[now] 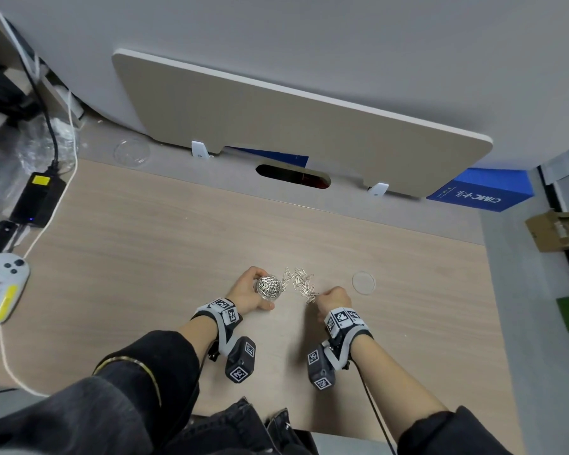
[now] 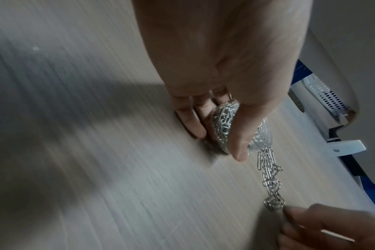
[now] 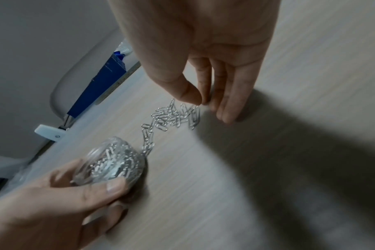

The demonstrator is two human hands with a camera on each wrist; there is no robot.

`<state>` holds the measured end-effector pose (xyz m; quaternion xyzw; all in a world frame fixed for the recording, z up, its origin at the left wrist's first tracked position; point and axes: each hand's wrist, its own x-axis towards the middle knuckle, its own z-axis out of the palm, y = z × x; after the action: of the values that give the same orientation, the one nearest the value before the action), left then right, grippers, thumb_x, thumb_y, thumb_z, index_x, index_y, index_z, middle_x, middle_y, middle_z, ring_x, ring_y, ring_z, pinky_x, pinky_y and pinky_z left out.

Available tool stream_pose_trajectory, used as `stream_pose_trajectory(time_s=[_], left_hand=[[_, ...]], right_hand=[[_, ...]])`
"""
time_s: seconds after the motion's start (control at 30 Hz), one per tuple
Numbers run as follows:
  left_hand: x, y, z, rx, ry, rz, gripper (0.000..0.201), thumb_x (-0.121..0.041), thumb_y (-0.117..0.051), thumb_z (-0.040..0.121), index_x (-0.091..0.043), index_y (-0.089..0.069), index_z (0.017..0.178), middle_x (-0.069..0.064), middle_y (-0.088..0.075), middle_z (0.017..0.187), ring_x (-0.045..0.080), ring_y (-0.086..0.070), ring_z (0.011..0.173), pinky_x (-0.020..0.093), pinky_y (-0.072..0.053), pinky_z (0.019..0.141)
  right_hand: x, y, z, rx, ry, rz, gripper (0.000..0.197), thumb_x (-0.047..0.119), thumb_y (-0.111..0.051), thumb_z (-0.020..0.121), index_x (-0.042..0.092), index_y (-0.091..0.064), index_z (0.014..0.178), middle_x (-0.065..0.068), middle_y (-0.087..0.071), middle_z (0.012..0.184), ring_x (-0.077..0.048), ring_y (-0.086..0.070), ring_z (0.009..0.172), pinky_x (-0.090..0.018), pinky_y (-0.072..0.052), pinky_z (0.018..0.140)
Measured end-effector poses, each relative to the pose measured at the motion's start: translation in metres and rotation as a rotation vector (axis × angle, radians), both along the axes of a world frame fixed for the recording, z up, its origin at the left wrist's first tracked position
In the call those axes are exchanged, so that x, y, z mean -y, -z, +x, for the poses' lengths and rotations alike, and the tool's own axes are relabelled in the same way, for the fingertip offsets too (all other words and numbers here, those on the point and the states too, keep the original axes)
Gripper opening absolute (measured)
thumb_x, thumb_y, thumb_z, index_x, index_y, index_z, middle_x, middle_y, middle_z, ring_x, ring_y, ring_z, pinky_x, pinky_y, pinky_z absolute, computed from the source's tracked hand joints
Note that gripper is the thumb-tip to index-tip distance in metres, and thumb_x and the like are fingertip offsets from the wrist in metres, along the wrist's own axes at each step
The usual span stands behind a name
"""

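The left hand (image 1: 246, 292) has its grip curled round a clear little tub (image 1: 269, 287), tipped on the desk (image 1: 165, 244). It is full of paper clips (image 1: 301, 284), and a string of them spills out. The right hand (image 1: 334, 298) pinches the string's far end in its grip.

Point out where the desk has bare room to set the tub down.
Bare desk lies between the cable slot and the tub, also between the controller and the left hand. Crowded: paper-clip chain from tub to right hand, lid just beyond.
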<state>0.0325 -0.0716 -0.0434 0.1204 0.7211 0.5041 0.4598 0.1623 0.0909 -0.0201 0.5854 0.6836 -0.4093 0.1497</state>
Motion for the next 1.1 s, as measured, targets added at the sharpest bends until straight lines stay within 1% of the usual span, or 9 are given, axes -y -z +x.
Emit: stream_pose_trajectory(time_s=[0.07,0.2,0.3,0.4,0.5,0.57,0.67,0.77,1.1], left_hand=[[0.000,-0.001,0.000,0.007,-0.001,-0.001,0.065,0.020,-0.076,0.055,-0.009,-0.045,0.105,0.002,-0.052,0.097,0.008,-0.053,0.079,0.011,-0.046,0.065],[0.000,-0.002,0.000,0.006,0.000,-0.007,0.065,0.020,-0.076,0.056,-0.009,-0.046,0.105,-0.001,-0.053,0.094,0.006,-0.053,0.078,0.010,-0.045,0.064],[0.000,-0.002,0.000,0.018,-0.004,-0.004,0.064,0.020,-0.076,0.055,-0.011,-0.046,0.103,0.002,-0.053,0.096,0.008,-0.053,0.078,0.015,-0.046,0.065],[0.000,-0.004,0.000,0.013,-0.002,-0.008,0.064,0.020,-0.075,0.056,-0.009,-0.046,0.105,-0.001,-0.052,0.093,0.006,-0.052,0.077,0.008,-0.045,0.062],[0.000,-0.005,0.000,0.004,-0.001,-0.005,0.064,0.020,-0.075,0.056,-0.008,-0.046,0.105,-0.001,-0.052,0.094,0.005,-0.052,0.077,0.006,-0.044,0.061],[0.000,-0.006,0.000,0.005,-0.004,-0.003,0.064,0.020,-0.076,0.056,-0.008,-0.046,0.106,0.001,-0.053,0.095,0.005,-0.053,0.078,0.006,-0.044,0.061],[0.000,-0.007,0.001,-0.004,-0.008,-0.007,0.064,0.020,-0.076,0.056,-0.008,-0.046,0.106,0.000,-0.053,0.095,0.004,-0.052,0.079,0.004,-0.044,0.063],[0.001,-0.006,0.000,-0.008,-0.003,-0.010,0.065,0.017,-0.078,0.055,-0.009,-0.047,0.106,0.001,-0.053,0.098,0.004,-0.053,0.081,0.004,-0.044,0.064],[0.001,-0.003,0.000,-0.008,0.006,-0.010,0.065,0.017,-0.077,0.055,-0.011,-0.047,0.105,0.007,-0.051,0.105,0.009,-0.052,0.084,0.007,-0.044,0.068]], right_hand=[[0.006,0.005,-0.007,-0.053,0.072,-0.019,0.005,0.012,-0.052,0.070,0.011,-0.058,0.070,-0.020,-0.071,0.086,-0.038,-0.070,0.080,-0.047,-0.059,0.076],[0.000,0.041,-0.018,-0.185,0.157,-0.044,0.017,0.007,-0.051,0.068,0.024,-0.055,0.072,-0.013,-0.070,0.092,-0.033,-0.069,0.085,-0.045,-0.058,0.080],[0.003,0.018,-0.021,-0.261,0.113,0.028,0.022,0.006,-0.049,0.077,0.023,-0.062,0.074,-0.004,-0.070,0.088,-0.029,-0.069,0.084,-0.043,-0.057,0.083],[0.005,-0.005,-0.015,-0.186,0.055,0.140,0.020,0.003,-0.051,0.081,0.012,-0.066,0.092,-0.009,-0.069,0.100,-0.029,-0.064,0.097,-0.030,-0.049,0.087],[0.010,-0.012,-0.013,-0.075,-0.024,0.152,0.020,0.014,-0.057,0.082,0.007,-0.061,0.101,-0.012,-0.066,0.107,-0.030,-0.061,0.101,-0.028,-0.044,0.080],[0.016,-0.011,-0.020,-0.026,-0.050,0.140,0.032,0.028,-0.064,0.080,0.006,-0.057,0.102,-0.014,-0.065,0.107,-0.032,-0.062,0.098,-0.030,-0.046,0.076],[0.025,-0.009,-0.033,0.005,-0.063,0.141,0.057,0.044,-0.072,0.075,0.005,-0.051,0.111,-0.016,-0.060,0.115,-0.035,-0.062,0.104,-0.036,-0.049,0.083],[0.030,-0.009,-0.041,0.046,-0.128,0.187,0.063,0.043,-0.075,0.075,0.006,-0.047,0.117,-0.016,-0.055,0.121,-0.036,-0.060,0.109,-0.037,-0.048,0.087],[0.027,-0.003,-0.045,0.075,-0.293,0.277,0.024,0.019,-0.059,0.087,0.006,-0.057,0.107,-0.017,-0.059,0.116,-0.036,-0.060,0.106,-0.038,-0.048,0.085]])
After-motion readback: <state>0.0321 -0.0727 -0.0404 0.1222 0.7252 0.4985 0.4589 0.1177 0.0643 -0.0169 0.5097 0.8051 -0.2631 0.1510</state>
